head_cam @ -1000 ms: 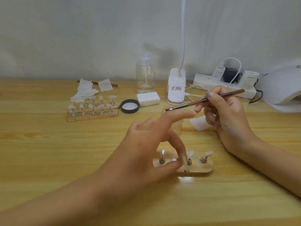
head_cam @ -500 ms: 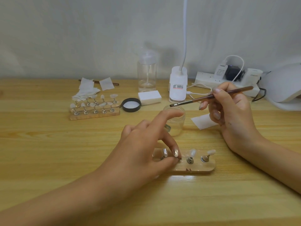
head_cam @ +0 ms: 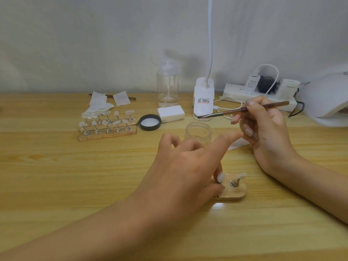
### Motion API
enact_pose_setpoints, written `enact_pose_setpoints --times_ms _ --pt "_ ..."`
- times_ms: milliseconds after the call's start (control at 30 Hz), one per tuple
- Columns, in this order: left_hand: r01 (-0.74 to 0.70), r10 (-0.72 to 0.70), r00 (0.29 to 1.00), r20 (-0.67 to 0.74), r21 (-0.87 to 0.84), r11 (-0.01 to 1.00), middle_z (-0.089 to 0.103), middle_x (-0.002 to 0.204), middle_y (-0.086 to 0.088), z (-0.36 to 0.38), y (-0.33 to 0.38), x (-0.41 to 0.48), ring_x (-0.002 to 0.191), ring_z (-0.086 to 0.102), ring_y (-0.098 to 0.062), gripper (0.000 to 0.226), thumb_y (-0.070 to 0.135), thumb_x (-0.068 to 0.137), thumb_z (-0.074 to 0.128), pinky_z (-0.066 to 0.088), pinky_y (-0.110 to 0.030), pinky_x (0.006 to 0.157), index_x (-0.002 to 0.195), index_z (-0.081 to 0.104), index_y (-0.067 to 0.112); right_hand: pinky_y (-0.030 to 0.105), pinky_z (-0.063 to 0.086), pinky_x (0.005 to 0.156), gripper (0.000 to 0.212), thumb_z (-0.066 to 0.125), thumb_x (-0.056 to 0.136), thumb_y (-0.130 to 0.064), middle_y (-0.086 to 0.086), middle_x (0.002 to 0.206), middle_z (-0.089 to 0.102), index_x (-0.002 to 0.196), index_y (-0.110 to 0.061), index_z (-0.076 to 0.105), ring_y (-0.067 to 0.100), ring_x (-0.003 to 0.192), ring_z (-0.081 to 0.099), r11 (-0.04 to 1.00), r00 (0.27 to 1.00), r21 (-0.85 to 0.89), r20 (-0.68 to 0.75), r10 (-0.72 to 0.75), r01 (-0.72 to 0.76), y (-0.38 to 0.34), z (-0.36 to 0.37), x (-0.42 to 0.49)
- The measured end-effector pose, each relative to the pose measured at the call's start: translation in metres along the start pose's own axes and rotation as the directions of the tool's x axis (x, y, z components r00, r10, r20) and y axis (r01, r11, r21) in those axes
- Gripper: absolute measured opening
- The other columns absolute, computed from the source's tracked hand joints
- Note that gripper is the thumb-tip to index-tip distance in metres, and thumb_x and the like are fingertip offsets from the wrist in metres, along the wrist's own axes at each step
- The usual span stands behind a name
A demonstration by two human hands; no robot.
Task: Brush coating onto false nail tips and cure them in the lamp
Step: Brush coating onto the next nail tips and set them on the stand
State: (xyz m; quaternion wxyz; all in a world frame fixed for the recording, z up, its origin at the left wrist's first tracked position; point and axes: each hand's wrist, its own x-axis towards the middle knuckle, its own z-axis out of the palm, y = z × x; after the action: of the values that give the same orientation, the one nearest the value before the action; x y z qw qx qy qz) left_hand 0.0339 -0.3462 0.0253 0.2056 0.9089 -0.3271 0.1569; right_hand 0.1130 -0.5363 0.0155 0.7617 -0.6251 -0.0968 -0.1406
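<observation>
Pale, straight-grained wood is forming the table (head_cam: 56, 176), and toward its near edge a small rounded wooden holder (head_cam: 236, 194) is carrying milky, translucent nail tips on shiny metal pegs. The left hand (head_cam: 184, 166) is pinching one metal peg (head_cam: 221, 183) under a nail tip (head_cam: 220, 177) between thumb and a finger, its forefinger sticking out straight. The right hand (head_cam: 263, 132) is gripping a slim brown brush (head_cam: 243, 110), bristles pointing left above an open, ribbed glass jar (head_cam: 197, 131). Along the far edge a smooth white domed curing lamp (head_cam: 325, 98) is sitting at the right corner, beside a white power strip (head_cam: 237, 91) and a white lamp base (head_cam: 204, 98) whose red and black label is too blurred to read. Toward the left a longer wooden stand (head_cam: 107, 134) is holding ten more tips, with crumpled white wipes (head_cam: 98, 108) behind it.
</observation>
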Motion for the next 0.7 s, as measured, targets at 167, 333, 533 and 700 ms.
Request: enact_pose_setpoints --times_ms 167,333,533,700 --pt "-0.223 0.256 0.958 -0.131 0.223 0.949 0.067 0.084 0.018 0.008 0.0 -0.003 0.088 0.066 -0.011 0.065 0.015 0.084 0.076 0.041 -0.043 0.085 0.142 0.051 0.031 0.018 0.027 0.043 0.031 0.046 0.103 -0.019 0.001 0.066 0.066 0.074 -0.027 0.052 0.007 0.043 0.037 1.0 1.0 0.028 -0.015 0.015 -0.015 0.001 0.0 0.001" --pt "-0.215 0.151 0.954 -0.257 -0.24 0.947 0.063 0.092 0.019 -0.02 -0.005 0.006 0.091 0.067 -0.002 0.059 0.019 0.093 0.068 0.05 -0.022 0.087 0.141 0.04 0.038 0.018 0.03 0.047 0.024 0.045 0.104 -0.018 -0.005 0.061 0.063 0.081 -0.022 0.048 0.008 0.047 0.039 0.999 0.999 0.044 -0.015 0.033 -0.032 -0.001 0.0 0.001" --pt "-0.084 -0.18 0.92 -0.347 -0.625 0.776 0.07 0.089 0.007 -0.033 -0.052 0.025 0.083 0.073 -0.018 0.058 0.011 0.088 0.076 0.057 -0.038 0.066 0.136 0.046 0.026 0.017 0.029 0.044 0.022 0.043 0.104 -0.02 0.001 0.064 0.064 0.082 -0.021 0.047 0.007 0.044 0.037 0.997 0.998 0.034 -0.018 0.063 -0.063 -0.003 0.001 0.0" --pt "0.007 -0.346 0.899 -0.267 -0.782 0.623 0.074 0.089 0.001 -0.009 -0.077 0.019 0.085 0.074 -0.016 0.054 0.019 0.081 0.074 0.054 -0.022 0.067 0.129 0.051 0.025 0.017 0.031 0.045 0.023 0.043 0.103 -0.018 0.003 0.065 0.063 0.081 -0.021 0.047 0.009 0.045 0.038 0.996 0.996 0.024 -0.021 0.086 -0.085 -0.004 0.001 0.0"
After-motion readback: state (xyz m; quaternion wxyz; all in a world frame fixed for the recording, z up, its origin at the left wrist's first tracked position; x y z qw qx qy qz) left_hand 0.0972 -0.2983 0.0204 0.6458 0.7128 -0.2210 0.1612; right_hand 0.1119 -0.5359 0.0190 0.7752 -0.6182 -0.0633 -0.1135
